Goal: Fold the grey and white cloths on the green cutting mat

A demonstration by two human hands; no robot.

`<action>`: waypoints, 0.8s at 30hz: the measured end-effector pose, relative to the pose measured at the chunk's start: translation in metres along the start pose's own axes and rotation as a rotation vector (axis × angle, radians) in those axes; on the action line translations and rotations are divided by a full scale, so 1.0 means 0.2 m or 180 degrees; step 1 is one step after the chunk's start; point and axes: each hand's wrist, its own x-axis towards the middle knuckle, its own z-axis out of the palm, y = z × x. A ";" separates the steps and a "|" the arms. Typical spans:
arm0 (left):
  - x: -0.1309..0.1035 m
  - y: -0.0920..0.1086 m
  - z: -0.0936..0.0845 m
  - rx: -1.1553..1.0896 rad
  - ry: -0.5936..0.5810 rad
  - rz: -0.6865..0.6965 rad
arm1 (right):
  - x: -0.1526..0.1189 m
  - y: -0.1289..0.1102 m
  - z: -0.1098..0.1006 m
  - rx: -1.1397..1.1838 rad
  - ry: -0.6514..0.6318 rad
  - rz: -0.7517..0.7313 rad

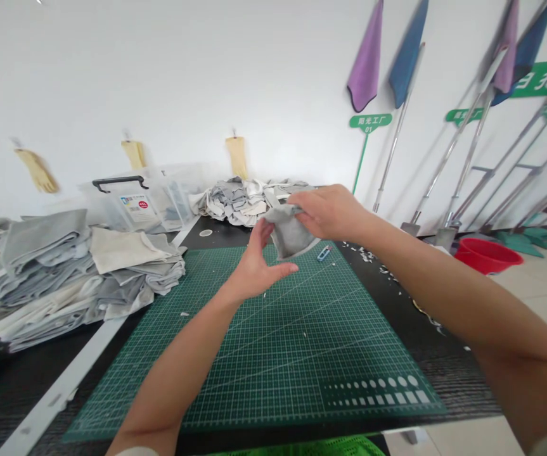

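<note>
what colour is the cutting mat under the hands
The cutting mat is dark green with a pale grid, seen best in the head view.

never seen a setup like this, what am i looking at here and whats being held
There is no robot here: the picture comes from one camera worn on a person's head, looking forward and down at their bare hands. The left hand comes in from the lower left, the right hand from the right. Between them, above a green cutting mat, they hold a piece of gray cloth. On the mat lies a small blue cutter. Folded cloths are stacked to the left, and a looser heap of cloths sits behind the mat.
</note>
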 end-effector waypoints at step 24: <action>-0.07 0.08 0.14 0.0427 -0.0320 -0.0644 | 0.00 -0.11 -0.01 0.0217 0.0232 -0.1196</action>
